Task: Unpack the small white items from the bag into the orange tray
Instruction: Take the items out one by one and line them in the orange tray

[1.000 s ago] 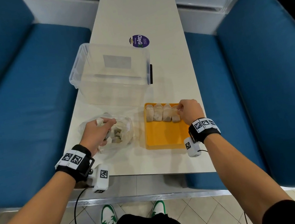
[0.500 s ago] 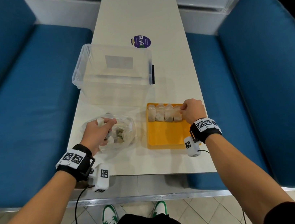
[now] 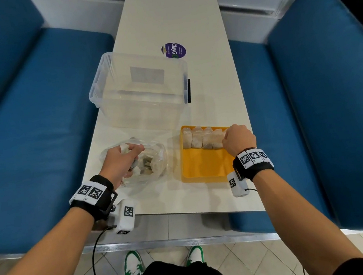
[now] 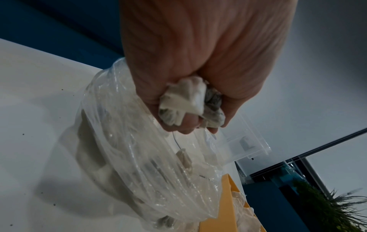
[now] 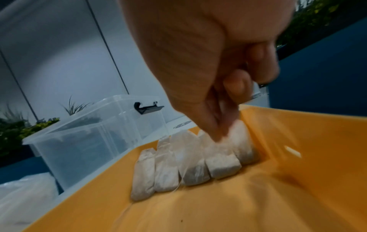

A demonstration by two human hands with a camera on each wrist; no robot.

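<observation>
Two hands work a white table (image 3: 173,22): the left hand (image 3: 118,162), fingers curled tight, grips a clump of sachets (image 4: 184,102) at the mouth of the clear bag (image 3: 154,164). Behind the bag stands a clear tub (image 3: 141,89). At right, the right hand (image 3: 238,140) pinches the last of five sachets (image 5: 244,141) lined along the far wall of the tray (image 3: 203,167).

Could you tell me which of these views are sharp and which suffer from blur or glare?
Head view: sharp, evenly lit, wide-angle bending at the edges. Left wrist view: dim, the left hand close and soft, glare streaks on the bag. Right wrist view: motion blur on the right hand and orange tray.
</observation>
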